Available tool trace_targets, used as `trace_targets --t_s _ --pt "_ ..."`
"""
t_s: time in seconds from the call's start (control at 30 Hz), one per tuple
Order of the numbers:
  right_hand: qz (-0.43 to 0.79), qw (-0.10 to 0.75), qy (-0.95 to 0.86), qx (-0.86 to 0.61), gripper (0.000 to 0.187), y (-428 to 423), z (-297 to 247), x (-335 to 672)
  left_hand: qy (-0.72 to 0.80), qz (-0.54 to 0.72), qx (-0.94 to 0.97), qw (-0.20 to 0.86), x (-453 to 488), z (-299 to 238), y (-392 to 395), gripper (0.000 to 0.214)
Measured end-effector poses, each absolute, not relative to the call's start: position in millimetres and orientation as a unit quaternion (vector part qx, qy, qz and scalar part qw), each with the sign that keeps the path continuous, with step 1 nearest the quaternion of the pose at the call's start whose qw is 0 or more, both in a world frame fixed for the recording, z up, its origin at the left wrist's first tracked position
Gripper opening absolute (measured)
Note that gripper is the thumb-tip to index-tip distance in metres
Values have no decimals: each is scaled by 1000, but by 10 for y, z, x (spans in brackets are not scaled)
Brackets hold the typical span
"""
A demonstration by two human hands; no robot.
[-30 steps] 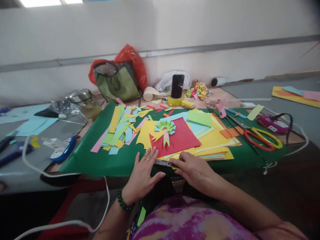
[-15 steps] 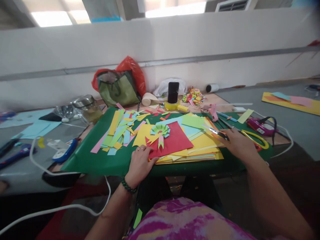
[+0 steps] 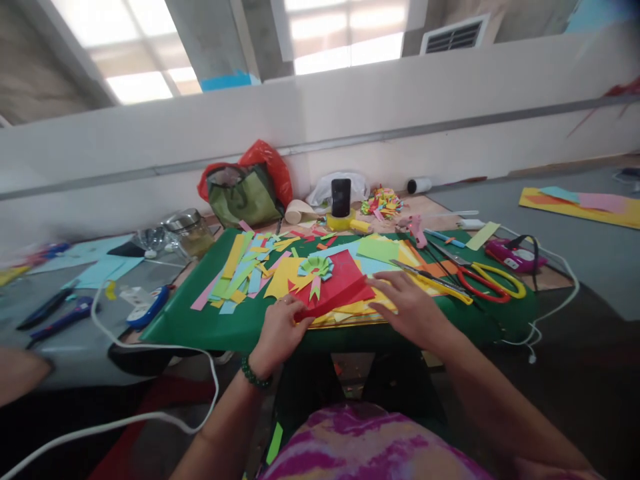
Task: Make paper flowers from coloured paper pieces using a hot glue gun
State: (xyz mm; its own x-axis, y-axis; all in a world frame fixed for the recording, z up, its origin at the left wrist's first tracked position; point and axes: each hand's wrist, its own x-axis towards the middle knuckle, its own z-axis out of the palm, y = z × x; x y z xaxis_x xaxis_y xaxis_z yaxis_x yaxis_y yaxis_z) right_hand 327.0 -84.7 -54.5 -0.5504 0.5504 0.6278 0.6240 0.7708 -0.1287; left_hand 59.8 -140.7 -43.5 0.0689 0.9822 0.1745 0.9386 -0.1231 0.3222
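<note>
My left hand (image 3: 280,333), with a ring and a green bead bracelet, pinches the lower left edge of a red paper sheet (image 3: 345,267). At the sheet's right edge, my right hand (image 3: 413,310) has its fingers and thumb apart, the fingertips by the paper. The red sheet bends up along its front. On it lies a green and blue paper rosette (image 3: 316,267) with short tails. Below the sheet is a stack of yellow paper (image 3: 350,319). A yellow-handled cutter knife (image 3: 440,283) lies just right of my right hand.
Scissors (image 3: 493,280) with red and yellow handles lie right on the green mat (image 3: 200,333). Coloured paper strips (image 3: 245,267) are scattered left. Behind stand a phone (image 3: 341,197), a pink glue gun (image 3: 414,228) and a green bag (image 3: 240,197). Another person's blurred hand (image 3: 23,373) shows far left.
My right hand has let go of the cutter knife and moved left to the red sheet. The sheet's front has risen into a bend. The camera view has tilted up.
</note>
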Motion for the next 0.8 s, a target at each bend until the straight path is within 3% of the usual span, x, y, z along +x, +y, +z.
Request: trace_targets --t_s 0.1,0.23,0.33,0.47,0.53,0.67,0.8 --pt "-91 337 -902 -256 33 -923 -431 2999 621 219 752 -23 713 -311 -1573 11" --pt "-139 361 -900 -199 19 -849 -296 2876 526 224 806 -153 891 -219 -1662 20" --pt "-155 345 -911 -166 20 -764 -234 2888 500 206 819 -193 1005 -202 -1605 26" --pt "-205 312 -915 -151 29 -593 -268 3010 514 187 829 -120 803 -79 -1421 16" --pt "-236 309 -905 -174 28 -453 -344 3122 569 208 791 -87 494 46 -1259 38" --pt "-229 252 -914 -219 32 -127 -590 3365 739 200 643 -32 -82 215 -760 52" --pt "-199 203 -930 -233 38 42 -744 3528 685 153 706 91 -75 59 -189 53"
